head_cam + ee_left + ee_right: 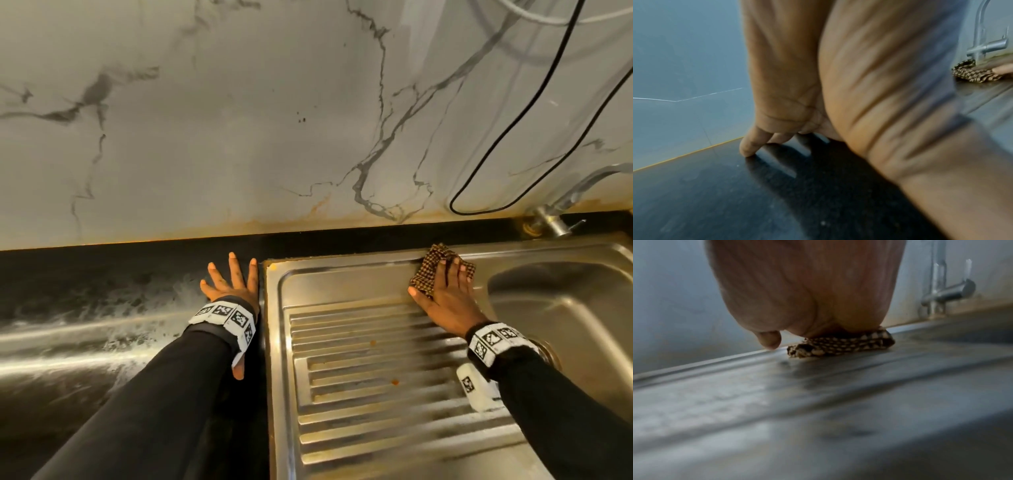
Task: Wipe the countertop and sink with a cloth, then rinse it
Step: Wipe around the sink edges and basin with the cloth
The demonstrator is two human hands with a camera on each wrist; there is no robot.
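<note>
The right hand (445, 291) lies flat, fingers straight, pressing the cloth (426, 270) onto the sink's (342, 284) back ledge, left of the basin; the cloth sits under palm and fingers. The left hand (233, 284) rests spread and empty on the countertop (102, 291).

Left hand (233, 286) flat on countertop (102, 308) left of sink (342, 359), right hand (445, 294) on cloth (424, 270) behind drainboard ridges

Both arms wear black long sleeves (164, 387); each wrist carries a white band (226, 317) printed with black square tag markers.
</note>
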